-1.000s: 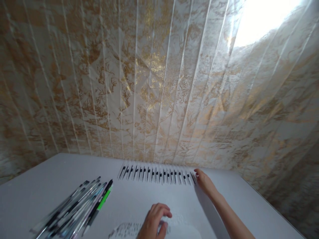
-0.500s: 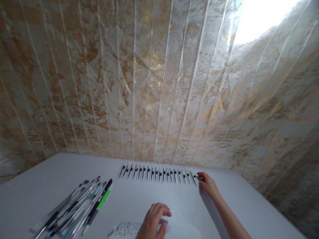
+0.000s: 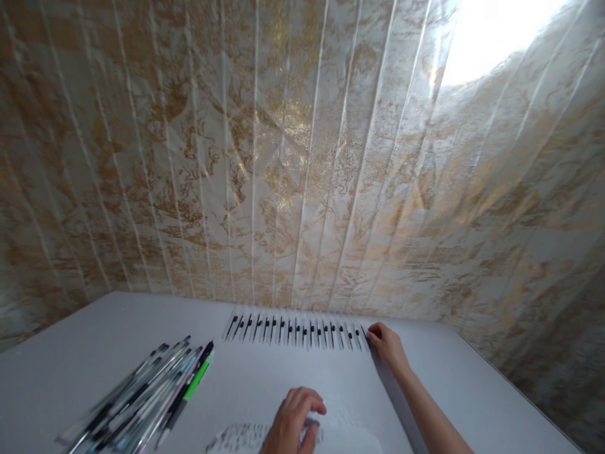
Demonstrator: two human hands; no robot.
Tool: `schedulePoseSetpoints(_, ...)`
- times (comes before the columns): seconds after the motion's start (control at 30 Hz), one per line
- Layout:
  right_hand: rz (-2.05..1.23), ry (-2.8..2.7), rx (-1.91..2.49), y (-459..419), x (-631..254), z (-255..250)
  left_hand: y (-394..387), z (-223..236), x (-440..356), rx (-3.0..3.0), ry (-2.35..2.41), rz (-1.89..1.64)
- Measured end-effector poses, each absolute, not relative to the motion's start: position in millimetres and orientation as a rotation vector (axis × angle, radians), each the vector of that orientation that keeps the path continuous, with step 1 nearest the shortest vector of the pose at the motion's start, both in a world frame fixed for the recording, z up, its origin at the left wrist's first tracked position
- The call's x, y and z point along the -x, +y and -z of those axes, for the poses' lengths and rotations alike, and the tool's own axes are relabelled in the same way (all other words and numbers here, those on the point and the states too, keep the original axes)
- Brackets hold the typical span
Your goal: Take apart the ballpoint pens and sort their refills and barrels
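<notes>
My right hand [image 3: 388, 348] is at the right end of a row of slim clear tubes [image 3: 297, 329], thumb and fingers pinched together. A small black piece seems to be in the pinch, though the fingertips cover it. Each tube in the row has a thin black stick and a small black piece on it. The last dark stick [image 3: 365, 337] lies right against my fingertips. Lower down, my left hand [image 3: 293, 419] hovers at the table, fingers curled with a gap between thumb and forefinger. Close by it is a spread of small dark bits [image 3: 246, 436].
On the left lies a pile of pens or pen parts [image 3: 137, 397], clear, black and pale. A bright green and black pen [image 3: 193, 381] rests along its right side. Behind the white table [image 3: 425, 337] hangs a gold-patterned curtain [image 3: 283, 157].
My right hand has shifted slightly left, and its fingertips now cover the small black piece beside the last stick. My left hand has hardly moved.
</notes>
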State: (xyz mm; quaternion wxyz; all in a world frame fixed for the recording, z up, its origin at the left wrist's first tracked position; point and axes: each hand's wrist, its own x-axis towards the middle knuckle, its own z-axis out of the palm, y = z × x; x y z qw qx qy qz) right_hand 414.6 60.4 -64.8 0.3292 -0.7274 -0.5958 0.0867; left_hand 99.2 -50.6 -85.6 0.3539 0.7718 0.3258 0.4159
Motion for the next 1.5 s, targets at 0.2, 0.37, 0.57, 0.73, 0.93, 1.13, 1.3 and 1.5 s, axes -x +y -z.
schedulePoseSetpoints(0.2,-0.334,-1.546,1.891,55.0,-419.1,64.1,-51.8,84.6,-99.3,-1.999,0.852,-1.072)
schedulePoseSetpoints(0.37,-0.403,-1.540,1.870,51.6,-421.1,65.9,-51.5,85.1,-99.6,-2.000,0.851,-1.066)
schedulePoseSetpoints(0.57,-0.402,-1.498,1.845,56.6,-421.1,70.7,-49.6,89.4,-99.9,-1.997,0.851,-1.058)
schedulePoseSetpoints(0.73,-0.413,-1.482,1.817,63.7,-422.8,75.1,-48.4,93.0,-99.9,-2.019,0.840,-1.060)
schedulePoseSetpoints(0.93,-0.518,-1.466,1.766,62.6,-425.7,76.8,-49.7,89.5,-99.4,-2.014,0.848,-1.055)
schedulePoseSetpoints(1.13,-0.714,-1.508,1.663,40.7,-431.1,73.5,-52.4,82.8,-99.0,-2.014,0.855,-1.050)
schedulePoseSetpoints(1.3,-0.778,-1.535,1.602,35.3,-434.1,70.7,-51.6,84.9,-99.3,-2.038,0.851,-1.032)
schedulePoseSetpoints(1.5,-0.729,-1.536,1.591,45.8,-432.7,75.7,-50.9,87.7,-98.9,-2.056,0.849,-1.023)
